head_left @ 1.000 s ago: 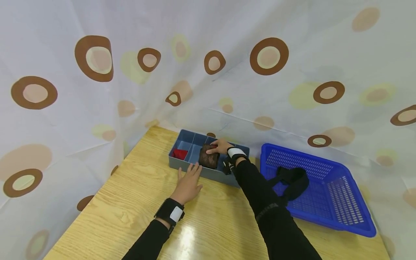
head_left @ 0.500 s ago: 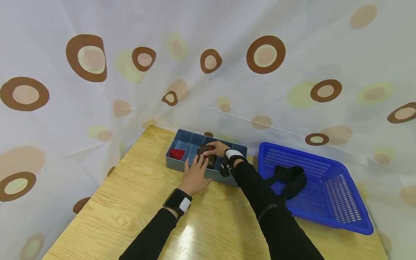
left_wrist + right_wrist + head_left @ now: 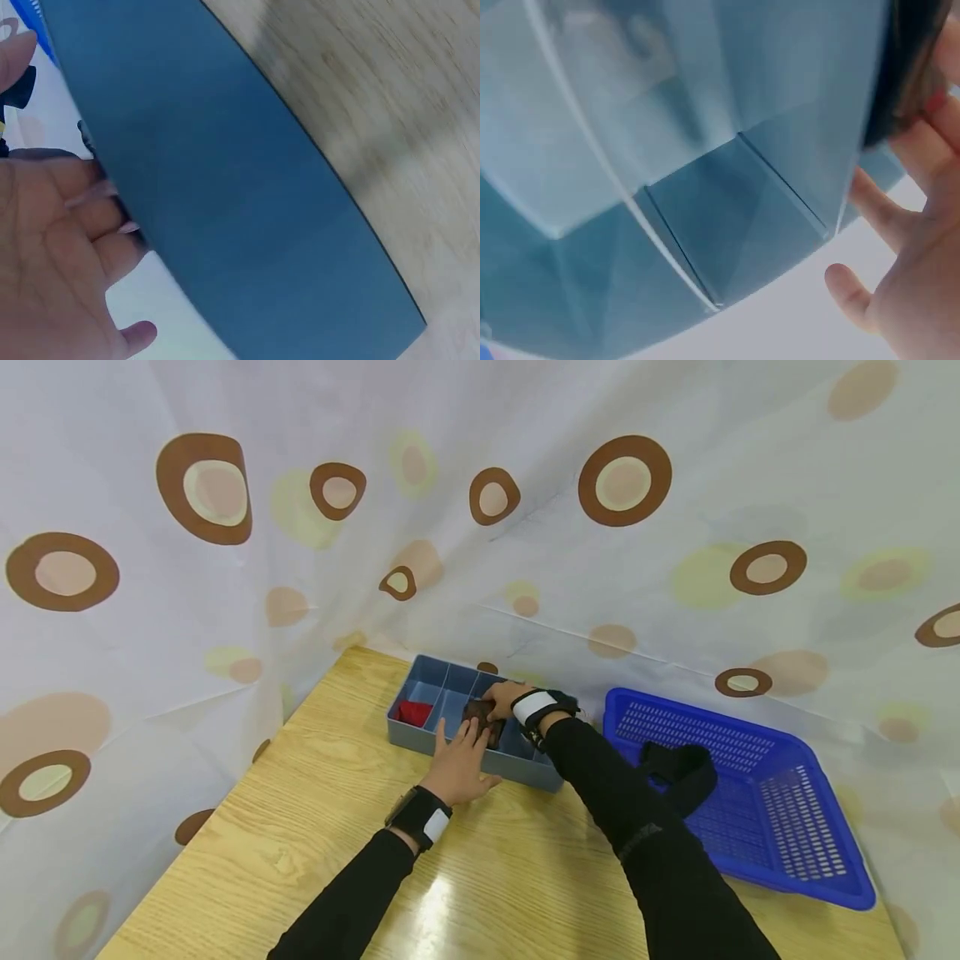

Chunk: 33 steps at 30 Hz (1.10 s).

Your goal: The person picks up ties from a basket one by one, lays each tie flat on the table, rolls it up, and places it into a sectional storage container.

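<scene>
A dark brown folded soft item (image 3: 475,707) lies in a compartment of the grey-blue divided box (image 3: 521,768); its exact kind is unclear. My right hand (image 3: 507,696) grips its far side from above, fingers bent down onto it. In the right wrist view, a spot of red shows between the right fingers and the dark item (image 3: 904,67). My left hand (image 3: 461,770) reaches over the front wall, spread fingers touching the item's near side. In the left wrist view, the box wall (image 3: 225,165) hides those fingertips. A red folded cloth (image 3: 413,713) sits in the leftmost compartment.
A blue perforated basket (image 3: 750,827) stands right of the box, beneath and beyond my right forearm. Inside it is a black strap-like item (image 3: 690,781). The wooden table (image 3: 300,835) meets a patterned cloth wall (image 3: 562,577) behind the box.
My left hand has moved right and forward, from the box's front edge onto the brown item. My right hand has stayed on the item while its wrist has turned and shifted slightly.
</scene>
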Each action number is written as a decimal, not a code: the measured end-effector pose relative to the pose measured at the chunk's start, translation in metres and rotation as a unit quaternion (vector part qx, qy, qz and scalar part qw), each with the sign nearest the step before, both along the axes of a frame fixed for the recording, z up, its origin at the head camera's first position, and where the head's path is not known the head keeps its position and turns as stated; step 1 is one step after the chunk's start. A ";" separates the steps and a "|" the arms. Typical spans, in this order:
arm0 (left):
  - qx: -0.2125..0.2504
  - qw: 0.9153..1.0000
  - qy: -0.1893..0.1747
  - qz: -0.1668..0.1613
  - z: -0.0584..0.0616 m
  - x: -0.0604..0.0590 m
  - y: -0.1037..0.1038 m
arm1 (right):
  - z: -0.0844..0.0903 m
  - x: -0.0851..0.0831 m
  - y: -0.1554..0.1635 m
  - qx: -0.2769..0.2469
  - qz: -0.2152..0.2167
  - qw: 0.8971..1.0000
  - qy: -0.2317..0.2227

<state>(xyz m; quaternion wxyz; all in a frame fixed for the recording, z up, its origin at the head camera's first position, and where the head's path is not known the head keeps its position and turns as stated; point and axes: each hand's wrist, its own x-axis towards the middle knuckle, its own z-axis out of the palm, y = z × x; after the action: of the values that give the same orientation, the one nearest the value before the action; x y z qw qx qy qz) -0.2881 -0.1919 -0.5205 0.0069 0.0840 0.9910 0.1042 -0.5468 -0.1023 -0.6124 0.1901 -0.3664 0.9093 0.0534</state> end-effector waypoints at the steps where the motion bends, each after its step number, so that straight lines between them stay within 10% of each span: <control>1: 0.001 1.000 -0.003 -0.003 -0.001 -0.001 0.000 | 0.003 0.007 -0.003 0.022 -0.003 1.000 0.018; 10: 0.006 1.000 -0.017 -0.021 -0.003 -0.013 0.005 | -0.064 -0.002 -0.001 0.058 0.012 0.989 0.133; 19: 0.000 0.999 -0.035 -0.020 -0.005 -0.020 0.007 | 0.046 0.080 -0.021 0.157 -0.040 0.983 0.086; 26: 0.051 0.998 0.008 -0.047 -0.013 -0.007 0.008 | 0.079 0.103 0.005 0.018 -0.035 0.994 0.106; 33: 0.053 0.987 0.128 -0.078 -0.008 0.000 0.011 | 0.145 0.149 0.048 -0.121 -0.011 0.990 0.072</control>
<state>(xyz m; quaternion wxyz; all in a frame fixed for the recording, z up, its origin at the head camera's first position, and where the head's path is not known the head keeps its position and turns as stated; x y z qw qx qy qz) -0.2884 -0.1812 -0.5288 -0.1166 0.1739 0.9672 0.1436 -0.3982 -0.0548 -0.4672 0.0792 -0.3715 0.9245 -0.0327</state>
